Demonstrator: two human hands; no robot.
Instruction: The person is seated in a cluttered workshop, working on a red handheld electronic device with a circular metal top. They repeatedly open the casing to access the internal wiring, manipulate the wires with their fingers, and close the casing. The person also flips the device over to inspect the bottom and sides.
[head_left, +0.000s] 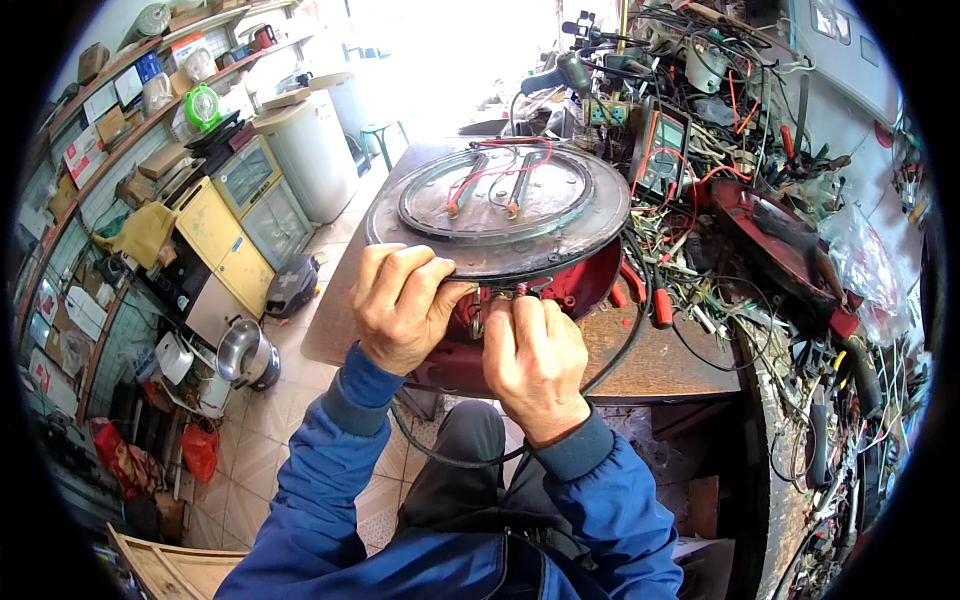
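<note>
A round dark metal heating plate (500, 262) with a raised ring and two rod-like ends lies tilted over a red round appliance shell (592, 285) on the wooden bench. Thin red wires (535, 148) run across its top. My left hand (400, 310) is closed on the plate's near left rim, thumb pointing inward. Just under the near edge, my right hand (537, 365) pinches at a small part beside some wires; its fingers hide what they hold. A black cable (643, 330) curves round the shell's right side and loops below my hands.
Red-handled tools (662, 308) lie right of the shell. Behind them stands a multimeter (664, 150) among tangled wires and parts. A blue-grey power tool (560, 76) rests at the back. On the tiled floor left are a steel pot (246, 350) and loaded shelves.
</note>
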